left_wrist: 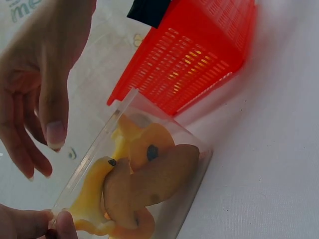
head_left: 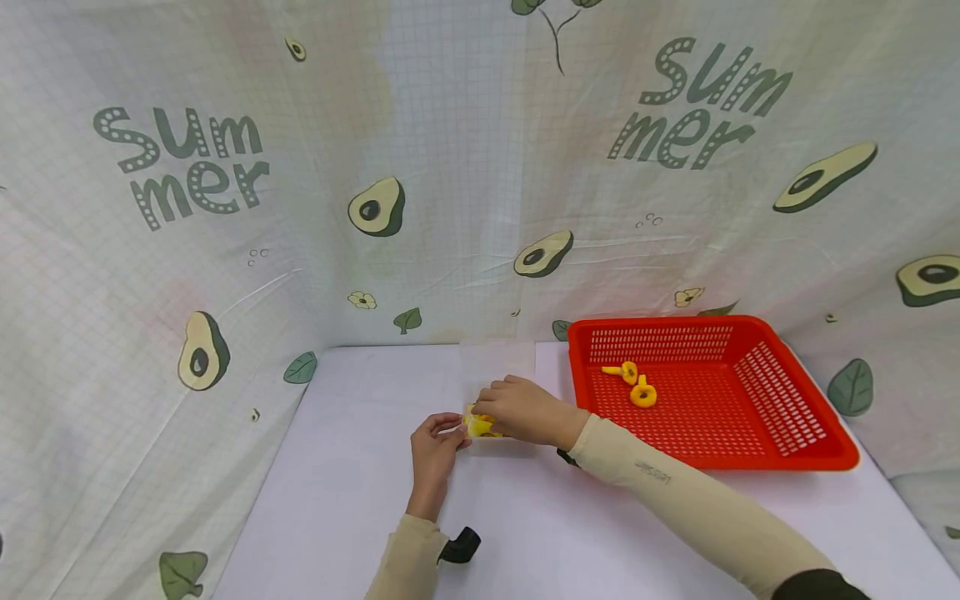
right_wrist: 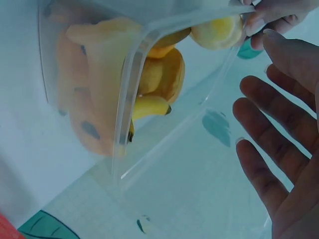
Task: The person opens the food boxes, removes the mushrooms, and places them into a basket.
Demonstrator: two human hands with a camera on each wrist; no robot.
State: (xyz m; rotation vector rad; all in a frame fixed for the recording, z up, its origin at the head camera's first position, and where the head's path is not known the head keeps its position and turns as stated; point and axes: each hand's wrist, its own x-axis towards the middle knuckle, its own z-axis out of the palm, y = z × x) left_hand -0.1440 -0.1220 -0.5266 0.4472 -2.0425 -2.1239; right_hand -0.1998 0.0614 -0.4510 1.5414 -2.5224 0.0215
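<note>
A clear plastic box (left_wrist: 137, 102) stands on the white table, holding several yellow, orange and brown toy pieces. Among them are a long brown piece (left_wrist: 164, 174), a small banana-shaped yellow piece (right_wrist: 152, 106) and a round pale piece (right_wrist: 219, 32) with a yellow centre. My left hand (head_left: 435, 454) pinches the box's rim between thumb and fingers at its left side. Over the box's open top is my right hand (head_left: 528, 410), its fingers loosely spread and nothing in them. From the head view, the right hand covers much of the box.
To the right of the box sits a red perforated basket (head_left: 712, 327). Inside it lie two yellow pieces, one ring-topped with a stem (head_left: 628, 372) and another with a ring (head_left: 643, 392). A printed cloth (head_left: 450, 125) hangs behind and beside the table (head_left: 337, 500).
</note>
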